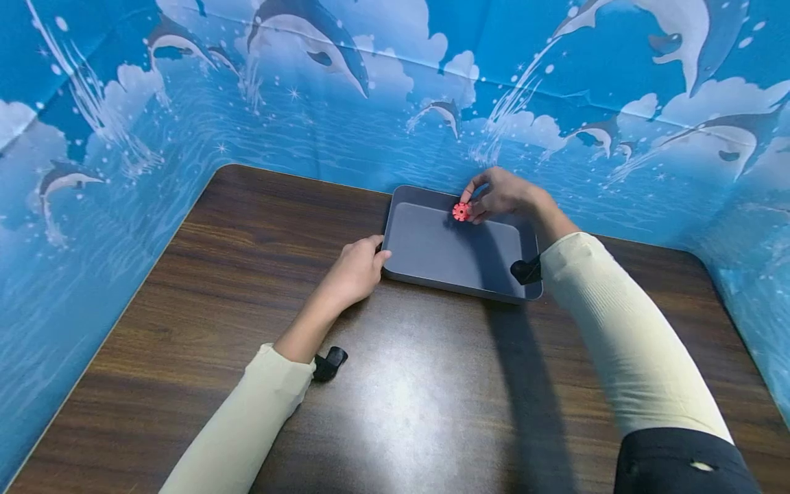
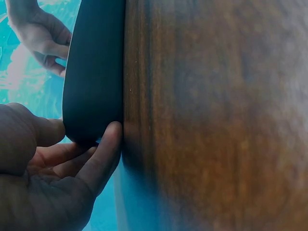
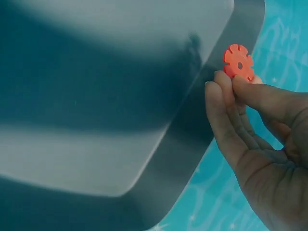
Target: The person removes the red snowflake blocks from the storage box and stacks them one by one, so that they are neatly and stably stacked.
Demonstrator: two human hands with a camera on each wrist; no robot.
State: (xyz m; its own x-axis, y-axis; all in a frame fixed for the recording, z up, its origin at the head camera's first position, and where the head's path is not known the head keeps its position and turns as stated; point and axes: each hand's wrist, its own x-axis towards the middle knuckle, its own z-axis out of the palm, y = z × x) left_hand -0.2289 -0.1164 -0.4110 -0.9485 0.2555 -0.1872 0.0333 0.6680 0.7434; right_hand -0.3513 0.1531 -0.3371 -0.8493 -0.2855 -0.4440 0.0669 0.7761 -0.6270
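A grey rectangular tray (image 1: pixel 432 250) with raised walls lies on the wooden table. My left hand (image 1: pixel 354 271) grips the tray's left side; the left wrist view shows the thumb (image 2: pixel 50 132) at the rim and the fingers (image 2: pixel 103 149) against the outer wall. Over the far part of the tray, my right hand (image 1: pixel 503 192) pinches a red notched interlocking disc (image 1: pixel 460 212) between thumb and fingers. The right wrist view shows the disc (image 3: pixel 238 61) nearly face-on, with slots round its edge and a hole in its middle, held above the tray wall.
The brown wood-grain table (image 1: pixel 247 274) extends round the tray. A blue cloth (image 1: pixel 364 137) printed with dolphins hangs behind the table and along its sides. Shadow from the right arm falls across the tray and the table.
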